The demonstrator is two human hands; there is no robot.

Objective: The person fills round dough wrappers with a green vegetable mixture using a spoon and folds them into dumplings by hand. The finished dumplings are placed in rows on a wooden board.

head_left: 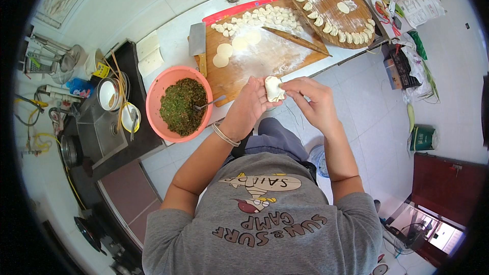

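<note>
Near the counter's front edge, a white dumpling point(274, 89) lies across the fingers of my left hand point(248, 104), its folded edge toward my right. The thumb and fingers of my right hand point(313, 103) pinch that edge. Just beyond my hands is a floured wooden board point(239, 84) with several flat dough wrappers point(224, 51), many small dough pieces point(260, 16) and a thin rolling pin point(295, 40). Left of the board stands a pink bowl point(151, 109) of chopped green filling point(178, 104) with a spoon point(206, 104) in it.
A round wooden board point(333, 2) at the far right bears finished dumplings along its rim and one wrapper. A cleaver point(197, 40) lies at the board's left edge. Further left is a sink point(104, 132) with bowls and chopsticks; a white bag point(420, 4) stands far right.
</note>
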